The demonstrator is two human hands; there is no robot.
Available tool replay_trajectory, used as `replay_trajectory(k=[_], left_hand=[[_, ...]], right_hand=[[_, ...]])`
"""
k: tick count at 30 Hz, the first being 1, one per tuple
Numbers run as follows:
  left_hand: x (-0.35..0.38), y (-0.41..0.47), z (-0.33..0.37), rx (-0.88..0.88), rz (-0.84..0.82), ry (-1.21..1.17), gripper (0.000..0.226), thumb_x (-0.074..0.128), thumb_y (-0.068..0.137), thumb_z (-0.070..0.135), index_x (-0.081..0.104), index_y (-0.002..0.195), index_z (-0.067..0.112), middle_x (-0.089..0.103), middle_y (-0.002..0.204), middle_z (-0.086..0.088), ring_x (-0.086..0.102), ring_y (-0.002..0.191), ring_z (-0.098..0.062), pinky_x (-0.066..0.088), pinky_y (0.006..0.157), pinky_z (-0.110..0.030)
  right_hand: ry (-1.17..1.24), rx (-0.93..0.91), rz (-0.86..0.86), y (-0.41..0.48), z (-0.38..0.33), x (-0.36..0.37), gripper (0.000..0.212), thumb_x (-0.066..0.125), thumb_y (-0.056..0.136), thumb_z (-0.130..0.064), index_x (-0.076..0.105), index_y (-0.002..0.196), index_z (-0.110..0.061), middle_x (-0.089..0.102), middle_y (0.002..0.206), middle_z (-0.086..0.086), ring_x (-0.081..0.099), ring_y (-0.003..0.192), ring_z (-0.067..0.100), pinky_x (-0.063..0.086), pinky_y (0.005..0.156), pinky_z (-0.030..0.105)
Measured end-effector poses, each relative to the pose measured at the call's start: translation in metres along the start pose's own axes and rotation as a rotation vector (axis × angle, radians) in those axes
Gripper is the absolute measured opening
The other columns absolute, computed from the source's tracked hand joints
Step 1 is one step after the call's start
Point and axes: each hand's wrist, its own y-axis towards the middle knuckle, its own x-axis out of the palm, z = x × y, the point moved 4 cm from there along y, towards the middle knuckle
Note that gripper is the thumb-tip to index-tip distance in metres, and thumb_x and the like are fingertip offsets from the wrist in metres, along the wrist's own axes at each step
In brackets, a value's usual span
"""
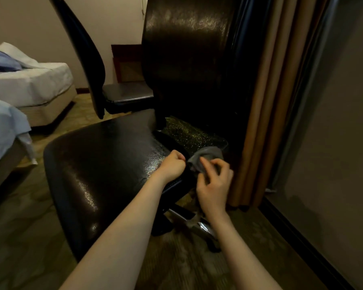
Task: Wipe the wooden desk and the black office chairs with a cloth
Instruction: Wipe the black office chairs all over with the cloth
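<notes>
Working the armrest now: grey crumpled cloth (205, 158) bunched on the near end of the speckled black padded armrest (195, 135) of the glossy black leather office chair (105, 164), just beside the seat edge. Right hand (214, 185) over it from the near side, fingers bent and thumb drawn in, pinching the fabric, most likely to keep it gathered for a firm rub. Left hand (174, 164) right at the cloth's left edge, fingers curled tight together in a fist — holding a corner of the cloth or bracing on the armrest, cannot tell which. Probably steadying a chair that swivels, judging by the placement. Further back, a second black office chair (86, 55) near the wall, not yet reached. Tan pleated curtain (266, 101) close on the right, white-sheeted bed (29, 84) off left. No wooden desk in view.
</notes>
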Motion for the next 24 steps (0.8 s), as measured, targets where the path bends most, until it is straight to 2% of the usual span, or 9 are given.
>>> replay_trajectory(k=[3, 6, 9, 11, 13, 15, 19, 21, 24], left_hand=[[0.002, 0.001, -0.002, 0.000, -0.001, 0.007, 0.014, 0.047, 0.087, 0.004, 0.047, 0.095, 0.016, 0.051, 0.097, -0.004, 0.048, 0.098, -0.024, 0.038, 0.081, -0.032], [0.002, -0.001, -0.003, 0.017, -0.007, 0.028, 0.017, 0.043, 0.085, 0.000, 0.045, 0.093, 0.015, 0.048, 0.090, -0.002, 0.044, 0.089, -0.022, 0.035, 0.073, -0.030], [0.002, -0.008, 0.002, 0.035, -0.012, 0.039, 0.020, 0.039, 0.084, -0.003, 0.044, 0.098, 0.011, 0.046, 0.089, -0.001, 0.041, 0.086, -0.020, 0.033, 0.065, -0.030], [-0.001, -0.010, -0.002, 0.021, -0.004, 0.027, 0.020, 0.038, 0.084, -0.002, 0.045, 0.098, 0.011, 0.048, 0.093, -0.003, 0.043, 0.090, -0.021, 0.036, 0.072, -0.031], [-0.003, -0.008, -0.006, -0.011, -0.016, -0.017, 0.019, 0.037, 0.084, -0.002, 0.046, 0.094, 0.013, 0.049, 0.094, -0.004, 0.045, 0.093, -0.022, 0.040, 0.083, -0.036], [-0.005, -0.003, -0.012, -0.038, 0.003, -0.068, 0.020, 0.037, 0.084, -0.001, 0.046, 0.085, 0.016, 0.051, 0.095, -0.005, 0.047, 0.095, -0.025, 0.043, 0.092, -0.042], [-0.012, -0.003, -0.021, -0.056, 0.058, -0.084, 0.023, 0.037, 0.081, -0.003, 0.046, 0.077, 0.019, 0.053, 0.088, -0.005, 0.049, 0.091, -0.025, 0.044, 0.086, -0.042], [-0.017, -0.003, -0.024, -0.067, 0.049, -0.089, 0.025, 0.038, 0.081, -0.006, 0.046, 0.076, 0.018, 0.052, 0.085, -0.003, 0.049, 0.091, -0.024, 0.042, 0.083, -0.038], [-0.024, -0.003, -0.026, -0.077, 0.038, -0.072, 0.024, 0.038, 0.083, -0.004, 0.046, 0.075, 0.018, 0.053, 0.089, -0.006, 0.050, 0.093, -0.026, 0.039, 0.080, -0.034]], right_hand=[[-0.078, -0.094, -0.155, -0.019, 0.003, 0.016, 0.040, 0.070, 0.074, -0.002, 0.067, 0.113, -0.009, 0.053, 0.112, 0.020, 0.051, 0.097, 0.035, 0.045, 0.085, 0.035], [-0.094, 0.016, -0.149, -0.009, 0.020, 0.016, 0.043, 0.071, 0.075, 0.000, 0.065, 0.116, -0.008, 0.051, 0.115, 0.021, 0.049, 0.099, 0.036, 0.043, 0.085, 0.035], [-0.062, 0.511, -0.110, 0.022, 0.063, 0.002, 0.040, 0.055, 0.089, -0.006, 0.057, 0.129, -0.012, 0.042, 0.128, 0.020, 0.042, 0.115, 0.038, 0.032, 0.099, 0.035], [-0.060, 0.760, -0.066, 0.032, 0.089, -0.016, 0.039, 0.048, 0.094, -0.009, 0.053, 0.132, -0.015, 0.037, 0.135, 0.019, 0.036, 0.124, 0.037, 0.026, 0.105, 0.033], [-0.081, 0.702, -0.058, 0.036, 0.093, -0.030, 0.037, 0.047, 0.095, -0.009, 0.054, 0.132, -0.013, 0.037, 0.133, 0.016, 0.034, 0.123, 0.035, 0.026, 0.104, 0.032], [-0.066, 0.528, -0.075, 0.039, 0.081, -0.028, 0.037, 0.051, 0.093, -0.008, 0.055, 0.130, -0.010, 0.040, 0.129, 0.017, 0.036, 0.120, 0.034, 0.026, 0.101, 0.029], [-0.043, 0.262, -0.176, 0.026, 0.055, 0.000, 0.040, 0.056, 0.090, -0.005, 0.056, 0.130, -0.008, 0.042, 0.125, 0.019, 0.039, 0.115, 0.032, 0.021, 0.091, 0.014], [-0.019, 0.323, -0.165, 0.016, 0.055, 0.004, 0.041, 0.054, 0.092, -0.007, 0.053, 0.133, -0.010, 0.038, 0.128, 0.017, 0.035, 0.119, 0.029, 0.017, 0.092, 0.011], [0.024, 0.549, -0.140, 0.019, 0.067, -0.001, 0.041, 0.049, 0.095, -0.010, 0.049, 0.136, -0.012, 0.036, 0.130, 0.015, 0.035, 0.121, 0.030, 0.027, 0.099, 0.025]])
